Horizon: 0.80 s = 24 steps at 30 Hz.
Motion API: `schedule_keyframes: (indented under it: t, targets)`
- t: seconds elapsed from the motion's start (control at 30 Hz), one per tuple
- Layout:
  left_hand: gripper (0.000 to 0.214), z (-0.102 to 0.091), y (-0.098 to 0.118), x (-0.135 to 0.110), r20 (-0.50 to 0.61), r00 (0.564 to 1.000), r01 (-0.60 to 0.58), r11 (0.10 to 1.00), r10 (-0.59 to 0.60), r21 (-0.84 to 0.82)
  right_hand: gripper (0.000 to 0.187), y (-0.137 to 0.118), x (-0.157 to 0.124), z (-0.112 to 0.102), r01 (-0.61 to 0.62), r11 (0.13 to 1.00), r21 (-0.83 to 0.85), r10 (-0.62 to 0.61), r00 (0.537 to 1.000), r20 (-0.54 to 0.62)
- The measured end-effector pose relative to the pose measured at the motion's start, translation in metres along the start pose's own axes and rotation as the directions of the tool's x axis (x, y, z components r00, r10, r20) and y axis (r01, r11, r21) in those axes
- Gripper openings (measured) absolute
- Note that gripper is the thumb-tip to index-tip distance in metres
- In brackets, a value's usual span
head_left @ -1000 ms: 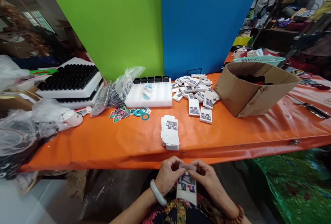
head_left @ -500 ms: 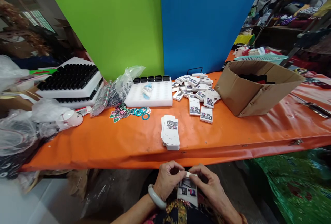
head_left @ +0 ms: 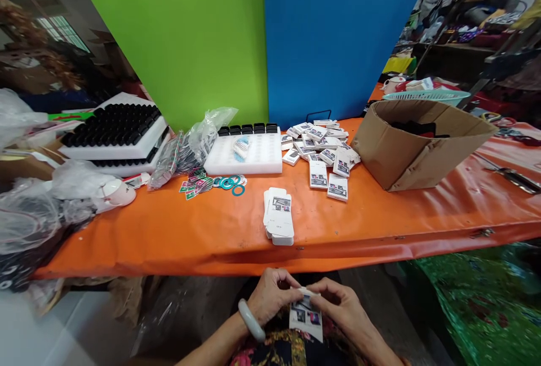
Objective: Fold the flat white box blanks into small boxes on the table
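Over my lap, below the table's front edge, both hands pinch the upper end of a small printed white carton (head_left: pixel 305 321). My left hand (head_left: pixel 271 297), with a pale bangle on its wrist, grips the carton's upper left corner between thumb and fingers. On the upper right corner, my right hand (head_left: pixel 337 305) does the same. Pictures of dark devices show on the carton's face; its top end is partly hidden by my fingertips. Straight ahead on the table lies a stack of flat printed cartons (head_left: pixel 279 216). Behind it to the right is a heap of folded small boxes (head_left: pixel 318 173).
An open cardboard box (head_left: pixel 382 151) stands right on the orange-covered table (head_left: pixel 169 236). At the back are a white foam tray (head_left: pixel 262 163) and teal rings (head_left: pixel 238 190). Foam trays of black parts (head_left: pixel 116 123) sit left. Green and blue boards (head_left: pixel 338 33) rise behind.
My hands have drawn closer together at the carton's top end and dropped slightly. The white flap that stood at the top has been pressed down. Things on the table have not moved.
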<state>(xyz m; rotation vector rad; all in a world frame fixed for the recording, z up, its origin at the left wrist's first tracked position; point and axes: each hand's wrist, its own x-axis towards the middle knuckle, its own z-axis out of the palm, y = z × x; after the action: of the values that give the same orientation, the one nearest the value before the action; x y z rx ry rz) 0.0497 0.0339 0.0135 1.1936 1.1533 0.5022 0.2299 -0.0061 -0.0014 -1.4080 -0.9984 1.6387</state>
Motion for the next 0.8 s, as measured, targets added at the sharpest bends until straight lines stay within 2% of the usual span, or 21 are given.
schedule_keyframes:
  t: [0.1,0.23,0.33,0.4,0.43,0.5,0.53,0.6,0.67,0.7,0.73,0.77,0.8]
  targets:
    - [0.021,0.003,-0.002,0.001,-0.009,1.0,-0.001,0.999,0.002,0.054,0.033,0.0,0.0,-0.002,-0.022,1.0,-0.021,0.023,0.998,0.062]
    - [0.018,0.009,-0.001,0.001,-0.105,0.993,-0.043,0.999,0.044,0.014,0.02,-0.013,0.005,-0.006,0.002,0.995,-0.104,0.008,0.995,0.097]
    - [0.018,0.007,0.007,0.004,-0.155,0.984,-0.1,0.993,0.089,-0.06,0.014,-0.033,0.02,-0.013,0.033,0.987,-0.157,-0.006,0.986,0.168]
    - [0.019,0.0,0.016,0.008,-0.199,0.967,-0.184,0.978,0.162,-0.097,0.016,-0.055,0.039,-0.024,0.086,0.983,-0.164,-0.052,0.978,0.201]
    - [0.02,-0.005,0.022,0.011,-0.233,0.952,-0.23,0.968,0.201,-0.104,0.019,-0.069,0.052,-0.031,0.124,0.978,-0.167,-0.089,0.975,0.202]
    - [0.023,-0.017,0.033,0.017,-0.319,0.91,-0.306,0.948,0.264,-0.089,0.026,-0.106,0.08,-0.046,0.215,0.958,-0.191,-0.202,0.976,0.086]
    - [0.024,-0.022,0.037,0.021,-0.361,0.886,-0.335,0.94,0.291,-0.063,0.03,-0.126,0.094,-0.052,0.282,0.943,-0.177,-0.287,0.958,-0.004]
    - [0.022,-0.032,0.044,0.027,-0.429,0.827,-0.385,0.922,0.364,0.042,0.04,-0.164,0.12,-0.061,0.446,0.893,-0.068,-0.449,0.867,-0.214]
    - [0.019,-0.039,0.046,0.034,-0.455,0.761,-0.413,0.886,0.463,0.212,0.053,-0.188,0.139,-0.06,0.546,0.834,-0.077,-0.535,0.768,-0.353]
    - [0.018,-0.04,0.046,0.037,-0.448,0.733,-0.412,0.859,0.511,0.305,0.056,-0.192,0.146,-0.056,0.553,0.821,-0.145,-0.563,0.74,-0.367]
    - [0.02,-0.041,0.044,0.04,-0.435,0.715,-0.399,0.83,0.548,0.391,0.054,-0.192,0.151,-0.049,0.529,0.811,-0.25,-0.585,0.737,-0.337]
    - [0.022,-0.041,0.042,0.042,-0.416,0.706,-0.377,0.802,0.573,0.464,0.048,-0.187,0.154,-0.041,0.481,0.783,-0.395,-0.598,0.758,-0.261]
    - [0.026,-0.041,0.039,0.045,-0.397,0.706,-0.351,0.776,0.587,0.523,0.04,-0.179,0.155,-0.031,0.429,0.719,-0.547,-0.59,0.793,-0.154]
